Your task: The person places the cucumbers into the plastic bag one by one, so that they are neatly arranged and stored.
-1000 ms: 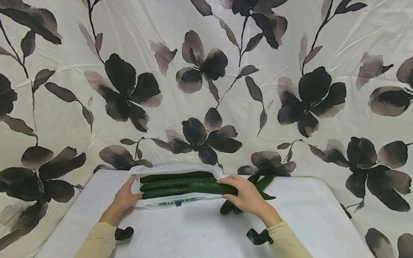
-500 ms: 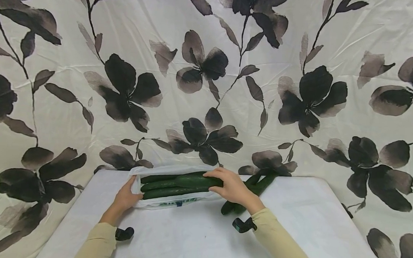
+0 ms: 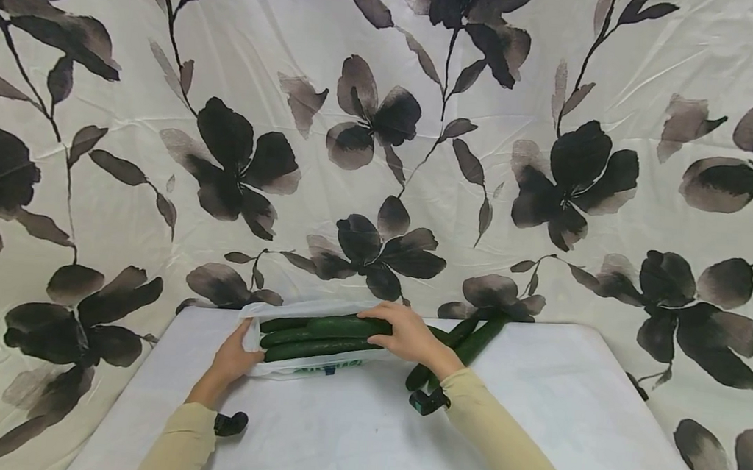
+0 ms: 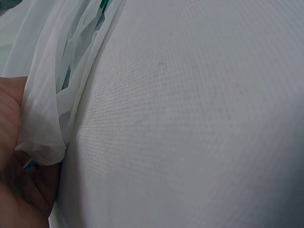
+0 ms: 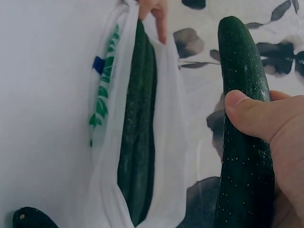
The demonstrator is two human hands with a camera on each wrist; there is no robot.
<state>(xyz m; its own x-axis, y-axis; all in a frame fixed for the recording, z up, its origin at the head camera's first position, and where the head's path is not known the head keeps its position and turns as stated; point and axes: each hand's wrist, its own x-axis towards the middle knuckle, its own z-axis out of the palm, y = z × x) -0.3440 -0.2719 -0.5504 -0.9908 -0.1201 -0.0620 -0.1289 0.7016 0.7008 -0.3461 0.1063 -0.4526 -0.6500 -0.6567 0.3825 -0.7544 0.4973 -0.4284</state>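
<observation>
A white plastic bag [image 3: 307, 308] with green and blue print lies open on the table, two cucumbers [image 5: 137, 118] inside. My left hand [image 3: 232, 359] grips its left end; in the left wrist view the thin plastic [image 4: 42, 104] is bunched between thumb and fingers. With my right hand [image 3: 408, 336] I hold another cucumber [image 5: 244, 166], thumb on one side and fingers round the other. In the head view this cucumber overlaps the bag's opening, above those inside. The fingers of the right hand are partly hidden behind it.
More cucumbers [image 3: 482, 339] lie crossed on the white table [image 3: 360, 440] to the right of the bag, beside my right forearm. A floral cloth [image 3: 380, 184] hangs behind the table's far edge. Each wrist wears a black camera.
My right hand has moved left with its cucumber, further over the bag and the cucumbers in it. My left hand keeps its grip at the bag's left end.
</observation>
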